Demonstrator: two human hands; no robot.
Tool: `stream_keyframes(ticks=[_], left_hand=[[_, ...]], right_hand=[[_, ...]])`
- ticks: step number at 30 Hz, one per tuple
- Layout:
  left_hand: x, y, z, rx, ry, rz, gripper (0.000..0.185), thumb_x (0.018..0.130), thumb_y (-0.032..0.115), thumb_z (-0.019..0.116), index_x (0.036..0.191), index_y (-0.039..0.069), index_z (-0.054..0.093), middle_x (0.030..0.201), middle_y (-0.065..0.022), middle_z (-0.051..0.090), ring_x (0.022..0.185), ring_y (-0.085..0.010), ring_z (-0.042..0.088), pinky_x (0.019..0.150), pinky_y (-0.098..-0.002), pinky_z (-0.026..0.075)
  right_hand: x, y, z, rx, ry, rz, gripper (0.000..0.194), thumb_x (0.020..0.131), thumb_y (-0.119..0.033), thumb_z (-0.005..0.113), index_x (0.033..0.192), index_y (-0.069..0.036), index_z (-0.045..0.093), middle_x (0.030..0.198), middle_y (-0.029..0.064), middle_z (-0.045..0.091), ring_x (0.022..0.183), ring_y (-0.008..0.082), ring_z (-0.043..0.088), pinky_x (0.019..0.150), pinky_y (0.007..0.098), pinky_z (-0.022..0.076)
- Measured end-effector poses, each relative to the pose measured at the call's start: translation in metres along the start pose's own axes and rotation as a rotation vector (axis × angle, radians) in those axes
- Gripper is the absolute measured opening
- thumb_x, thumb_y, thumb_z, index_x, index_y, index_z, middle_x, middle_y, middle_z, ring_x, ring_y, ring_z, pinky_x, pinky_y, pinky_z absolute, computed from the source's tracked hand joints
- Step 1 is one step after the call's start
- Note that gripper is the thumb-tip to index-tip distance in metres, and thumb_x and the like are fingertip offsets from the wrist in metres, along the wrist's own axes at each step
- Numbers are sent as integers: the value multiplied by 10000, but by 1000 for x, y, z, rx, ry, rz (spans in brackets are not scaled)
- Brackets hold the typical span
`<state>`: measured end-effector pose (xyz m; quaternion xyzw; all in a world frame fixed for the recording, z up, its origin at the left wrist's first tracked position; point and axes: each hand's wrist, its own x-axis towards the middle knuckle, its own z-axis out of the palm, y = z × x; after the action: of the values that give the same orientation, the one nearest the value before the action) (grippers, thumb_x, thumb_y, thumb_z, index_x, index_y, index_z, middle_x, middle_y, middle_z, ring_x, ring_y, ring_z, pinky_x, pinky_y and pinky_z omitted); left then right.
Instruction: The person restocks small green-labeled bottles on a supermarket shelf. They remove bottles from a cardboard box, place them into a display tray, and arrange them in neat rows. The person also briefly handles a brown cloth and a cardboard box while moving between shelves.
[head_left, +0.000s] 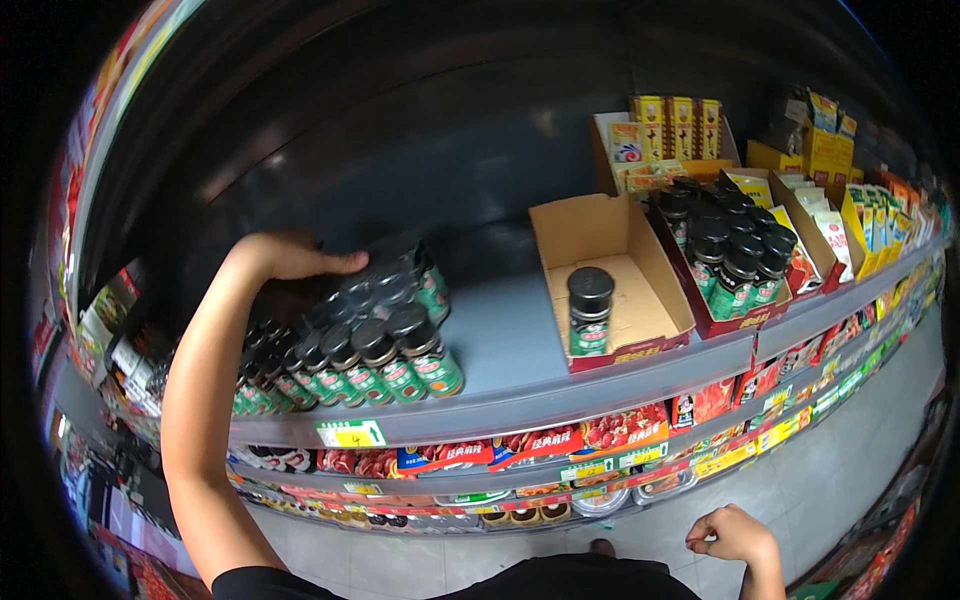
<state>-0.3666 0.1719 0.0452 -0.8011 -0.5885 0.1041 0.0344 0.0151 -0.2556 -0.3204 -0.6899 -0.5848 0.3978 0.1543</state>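
Note:
Over the back of the grouped spice jars with black lids (371, 360) reaches my left hand (300, 259), its thumb pointing right; its fingers are hidden in shadow, so whether it grips a jar cannot be told. Several jars with green labels stand in rows along the shelf front. My right hand (727, 534) hangs low at the right, fingers curled, away from the shelf, with nothing visible in it. One jar (589, 311) stands upright in the front left corner of an open cardboard box (645, 300). A neighbouring box (750, 319) is packed with similar jars.
The grey metal shelf (502, 330) has a raised front edge with a price tag (350, 434). Boxes of seasoning packets (832, 232) and yellow cartons (679, 127) stand at the right. Lower shelves hold red food packets (532, 442). Packaged goods (112, 322) stand at the far left.

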Motion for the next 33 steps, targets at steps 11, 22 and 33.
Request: stream_keyframes(ticks=[11,22,33], left_hand=[[74,20,-2,-432,-166,451,940,757,490,870,1492,46,488,1411,-182,583,1276,-264,557,1063,-354,436],[25,91,-9,-56,54,286,1246,626,853,736,1515,31,440,1405,-261,570,1231,-330,615,1061,-402,468],[79,60,10,-290,-118,398,1284,636,623,875,1619,125,218,1475,-241,493,1225,-319,588,955,-410,527]], right_hand=[[11,-120,-85,40,717,-784,221,707,-5,802,923,-19,757,1007,135,728,949,310,720,790,391,567],[73,-212,-119,-333,937,-800,411,860,-170,748,1230,-33,636,1185,135,606,1152,343,572,1064,487,384],[106,-223,-124,-47,798,-774,530,869,-145,738,1333,-17,516,1047,163,637,930,343,619,895,436,433]])
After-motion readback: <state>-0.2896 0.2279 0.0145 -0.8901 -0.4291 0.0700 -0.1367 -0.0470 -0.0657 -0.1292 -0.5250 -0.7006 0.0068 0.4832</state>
